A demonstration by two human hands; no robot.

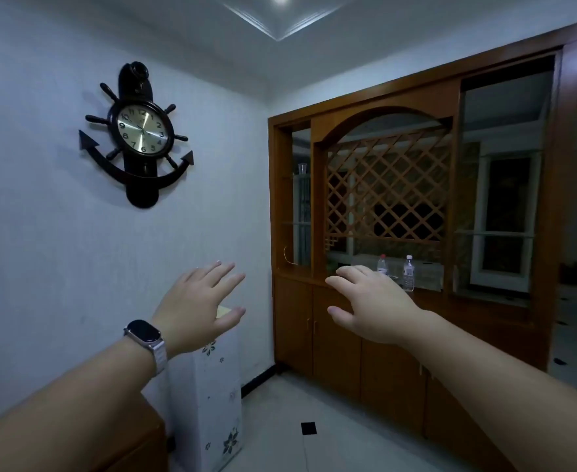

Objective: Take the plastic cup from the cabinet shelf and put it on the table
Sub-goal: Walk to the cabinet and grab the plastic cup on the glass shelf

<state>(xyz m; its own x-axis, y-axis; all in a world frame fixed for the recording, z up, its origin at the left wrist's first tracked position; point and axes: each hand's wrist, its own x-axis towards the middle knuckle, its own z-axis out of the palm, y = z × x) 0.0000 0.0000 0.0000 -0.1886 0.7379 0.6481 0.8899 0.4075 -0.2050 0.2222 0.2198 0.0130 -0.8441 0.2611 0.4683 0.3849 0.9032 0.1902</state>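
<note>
A small clear plastic cup (302,168) stands upright on a glass shelf in the left narrow bay of a brown wooden cabinet (392,362). My left hand (198,308), with a watch on the wrist, is stretched forward with fingers spread and nothing in it. My right hand (372,301) is also held out, palm down, fingers apart and empty. Both hands are well below the cup and nearer to me than the cabinet. A dark wooden surface (144,434) shows at the bottom left under my left forearm; it may be the table.
Two clear water bottles (408,272) stand on the cabinet counter behind my right hand. A white floral-patterned unit (212,400) stands against the left wall. An anchor-shaped clock (139,134) hangs on that wall. Pale floor tiles (314,420) lie ahead.
</note>
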